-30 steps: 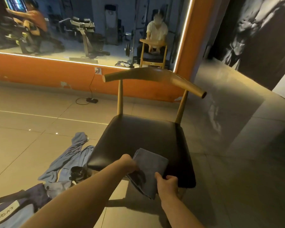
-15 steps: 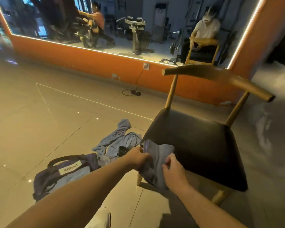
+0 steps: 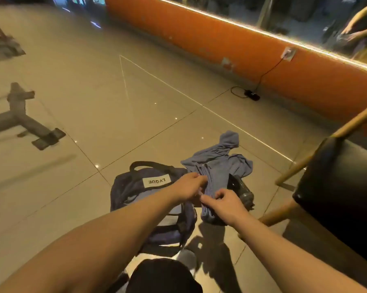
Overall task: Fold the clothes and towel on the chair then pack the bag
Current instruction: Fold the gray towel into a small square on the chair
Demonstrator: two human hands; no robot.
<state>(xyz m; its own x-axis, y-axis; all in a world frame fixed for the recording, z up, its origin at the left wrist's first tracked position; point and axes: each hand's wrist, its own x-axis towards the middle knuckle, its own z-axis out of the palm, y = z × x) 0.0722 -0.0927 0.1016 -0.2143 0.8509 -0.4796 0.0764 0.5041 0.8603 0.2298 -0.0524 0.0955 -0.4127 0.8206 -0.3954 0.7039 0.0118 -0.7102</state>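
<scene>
I hold a folded blue-grey towel [image 3: 209, 187] in the air with both hands. My left hand [image 3: 188, 186] pinches its upper left edge. My right hand [image 3: 222, 203] grips its lower right part. Below the towel on the floor lies a dark blue bag [image 3: 140, 187] with a white label, its top open. A crumpled blue garment [image 3: 227, 159] lies on the tiles just behind the bag. The black seat of the wooden chair [image 3: 337, 182] is at the right edge.
A dark bottle [image 3: 242, 191] lies on the floor beside the garment, near the chair leg. An orange wall [image 3: 220, 43] with a socket and a cable with a black adapter [image 3: 252, 95] runs along the back. Feet of gym equipment [image 3: 19, 119] stand at the left.
The towel has left the chair seat and moved left and down, over the bag. My view has swung left toward the floor, so the chair now sits at the right edge.
</scene>
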